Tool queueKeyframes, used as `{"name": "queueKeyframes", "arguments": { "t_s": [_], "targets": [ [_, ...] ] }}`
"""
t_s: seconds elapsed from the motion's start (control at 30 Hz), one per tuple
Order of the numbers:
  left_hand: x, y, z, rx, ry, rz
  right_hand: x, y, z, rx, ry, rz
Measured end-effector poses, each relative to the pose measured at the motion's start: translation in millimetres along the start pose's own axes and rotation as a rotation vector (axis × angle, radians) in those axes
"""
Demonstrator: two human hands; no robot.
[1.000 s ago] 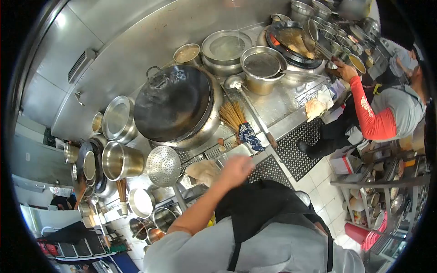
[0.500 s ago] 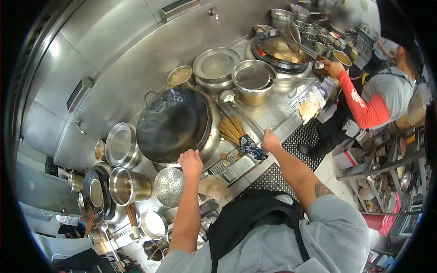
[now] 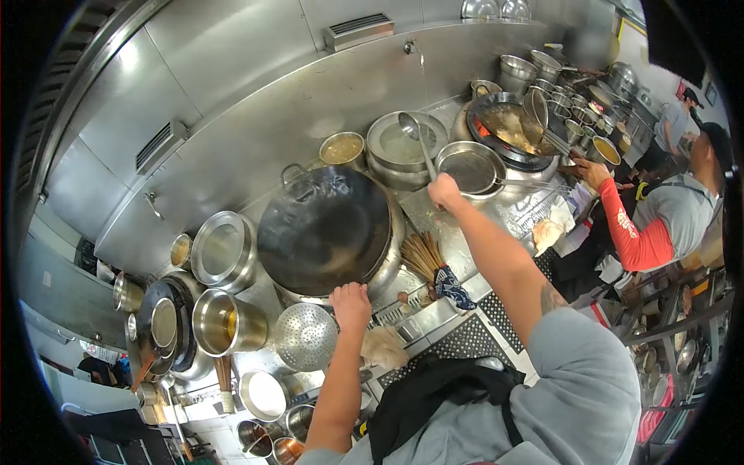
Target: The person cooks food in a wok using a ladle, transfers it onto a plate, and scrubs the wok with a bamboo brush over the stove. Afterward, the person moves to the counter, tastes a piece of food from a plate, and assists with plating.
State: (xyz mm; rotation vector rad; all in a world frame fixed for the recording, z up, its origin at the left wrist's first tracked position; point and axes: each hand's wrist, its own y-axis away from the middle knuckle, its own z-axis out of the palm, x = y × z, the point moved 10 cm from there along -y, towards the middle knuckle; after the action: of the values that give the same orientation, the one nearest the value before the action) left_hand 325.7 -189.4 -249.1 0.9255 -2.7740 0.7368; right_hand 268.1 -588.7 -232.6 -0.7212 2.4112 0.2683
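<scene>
My left hand point(image 3: 351, 305) is closed at the near rim of the large black wok point(image 3: 325, 232), which sits tilted on its burner; whether a cloth lies under the fingers is hidden. In my right hand point(image 3: 444, 191) is the handle of a metal ladle point(image 3: 410, 124), its bowl raised over the water-filled basin point(image 3: 404, 141). Just right of that basin stands a pot with a round strainer point(image 3: 470, 169) on top. A bamboo brush point(image 3: 422, 254) with a blue patterned cloth point(image 3: 453, 288) lies below my right forearm.
A perforated skimmer point(image 3: 305, 337), a deep steel pot point(image 3: 226, 322) and a lidded pan point(image 3: 221, 249) stand at the left. A tap point(image 3: 415, 51) is on the back wall. At the right, a co-worker point(image 3: 659, 209) holds a strainer over another wok point(image 3: 508, 128).
My right hand has lifted the ladle from the counter beside the brush up over the water basin. My left hand stays at the wok rim. The view has shifted.
</scene>
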Motion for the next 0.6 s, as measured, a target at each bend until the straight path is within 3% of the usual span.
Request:
{"name": "queueKeyframes", "arguments": {
  "t_s": [0.03,0.13,0.2,0.23,0.27,0.4,0.6],
  "targets": [
    [-1,2,1,-0.002,-0.003,0.001,-11,-13,0,-0.004,0.050,-0.023],
    [-2,1,2,-0.010,-0.012,-0.014,-34,-60,57,-0.171,0.504,-0.413],
    [-2,1,0,-0.003,0.010,-0.026,2,-132,111,-0.352,0.003,-0.201],
    [-3,1,1,-0.005,0.009,-0.031,-8,-100,95,-0.452,-0.659,0.171],
    [-3,1,0,-0.009,0.009,-0.036,-23,-57,71,-0.330,-1.308,0.590],
    [-3,1,-1,-0.004,0.014,-0.024,-48,-55,61,-0.487,-1.835,0.769],
    [-2,1,-2,-0.011,-0.011,-0.010,-74,4,2,-0.660,-1.810,0.799]
  ]
}}
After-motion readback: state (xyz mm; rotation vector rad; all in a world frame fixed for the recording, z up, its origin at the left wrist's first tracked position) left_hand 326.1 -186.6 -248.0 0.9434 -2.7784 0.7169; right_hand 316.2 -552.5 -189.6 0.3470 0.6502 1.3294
